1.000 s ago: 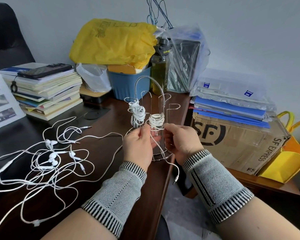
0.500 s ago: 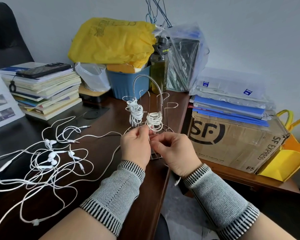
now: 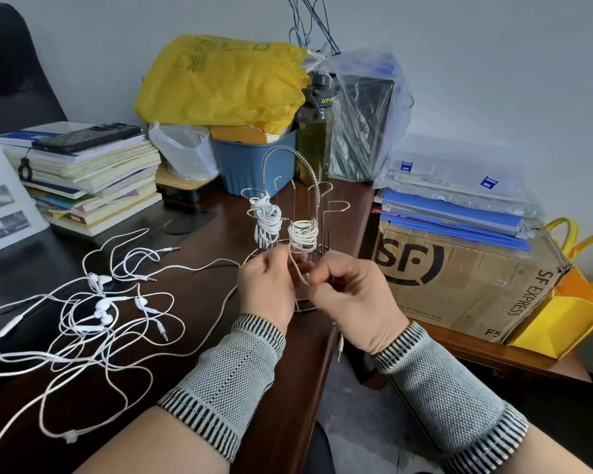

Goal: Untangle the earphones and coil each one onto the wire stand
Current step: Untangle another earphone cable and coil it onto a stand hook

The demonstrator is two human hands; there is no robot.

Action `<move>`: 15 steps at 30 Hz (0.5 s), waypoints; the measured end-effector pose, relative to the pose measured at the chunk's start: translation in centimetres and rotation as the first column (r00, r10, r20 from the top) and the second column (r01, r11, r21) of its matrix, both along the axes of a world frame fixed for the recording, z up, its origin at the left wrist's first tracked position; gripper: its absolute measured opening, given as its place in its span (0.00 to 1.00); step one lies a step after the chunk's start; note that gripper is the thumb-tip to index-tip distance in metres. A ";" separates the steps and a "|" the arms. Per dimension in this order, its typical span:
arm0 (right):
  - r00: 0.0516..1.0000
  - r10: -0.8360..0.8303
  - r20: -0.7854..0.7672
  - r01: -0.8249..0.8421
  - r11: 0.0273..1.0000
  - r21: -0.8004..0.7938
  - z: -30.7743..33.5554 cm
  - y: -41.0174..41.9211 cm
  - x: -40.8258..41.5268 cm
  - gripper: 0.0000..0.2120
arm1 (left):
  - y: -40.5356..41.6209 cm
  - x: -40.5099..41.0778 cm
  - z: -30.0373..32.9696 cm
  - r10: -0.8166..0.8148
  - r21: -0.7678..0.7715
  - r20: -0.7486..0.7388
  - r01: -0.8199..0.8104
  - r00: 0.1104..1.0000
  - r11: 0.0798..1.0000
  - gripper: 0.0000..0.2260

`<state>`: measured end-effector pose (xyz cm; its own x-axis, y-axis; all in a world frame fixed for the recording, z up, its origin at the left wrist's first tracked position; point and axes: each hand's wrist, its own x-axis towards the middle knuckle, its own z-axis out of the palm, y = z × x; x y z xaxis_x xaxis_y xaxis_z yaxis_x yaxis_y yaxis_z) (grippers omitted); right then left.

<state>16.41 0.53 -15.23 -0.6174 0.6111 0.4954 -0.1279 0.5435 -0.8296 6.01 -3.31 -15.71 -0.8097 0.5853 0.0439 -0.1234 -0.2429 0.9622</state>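
Observation:
A chrome wire stand (image 3: 290, 186) with an arched handle stands near the desk's right edge. One white earphone coil (image 3: 266, 215) is wound on its left post, and a second coil (image 3: 302, 236) sits on a front post. From that second coil a loose cable (image 3: 297, 271) runs down between my hands. My left hand (image 3: 266, 287) holds it just below the coil. My right hand (image 3: 353, 299) pinches the cable lower down, and its plug end hangs off the desk edge (image 3: 339, 347). A tangle of white earphones (image 3: 96, 313) lies on the desk to the left.
A stack of books with a phone (image 3: 86, 136) on top sits at the back left. Behind the stand are a blue bin (image 3: 250, 165), a yellow bag (image 3: 220, 83) and a dark bottle (image 3: 314, 131). A cardboard box (image 3: 459, 278) and a yellow tote (image 3: 562, 316) stand to the right.
My right hand has moved left, in towards my left hand in front of the stand, drawing the loose cable with it. The left hand has stayed by the stand's base.

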 end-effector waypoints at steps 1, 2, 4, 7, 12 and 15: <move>0.999 0.036 -0.023 -0.036 0.999 -0.008 0.2 0.0 0.2 0.06 | 0.0 0.1 0.1 -0.008 0.011 0.017 0.007 1.000 1.000 0.15; 0.997 0.072 -0.039 -0.072 0.997 -0.015 0.3 0.1 0.4 0.07 | 0.0 0.1 0.0 -0.013 0.009 0.020 0.013 1.000 1.000 0.16; 0.991 0.124 -0.059 -0.126 0.992 -0.029 0.5 0.2 0.7 0.09 | -0.1 0.1 -0.2 -0.005 -0.010 -0.003 0.005 1.000 1.000 0.16; 0.991 0.109 -0.079 -0.115 0.990 -0.076 0.3 0.5 1.1 0.10 | 0.0 -0.2 -0.7 -0.004 -0.046 -0.053 0.002 0.999 0.999 0.11; 0.987 -0.111 -0.119 0.073 0.956 -0.285 0.3 1.6 2.0 0.10 | -0.2 0.2 -0.2 -0.044 -0.019 -0.014 0.043 0.999 0.999 0.10; 0.941 -0.308 -0.137 0.164 0.774 -0.612 0.0 2.7 2.0 0.16 | -0.3 0.4 -0.3 -0.059 -0.049 -0.072 0.055 0.996 0.997 0.06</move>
<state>18.40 3.22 -15.25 -0.3351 0.9372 0.0964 -0.2755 0.0004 -0.9613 6.39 -3.61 -15.97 -0.7704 0.6333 0.0738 -0.0641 -0.1921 0.9793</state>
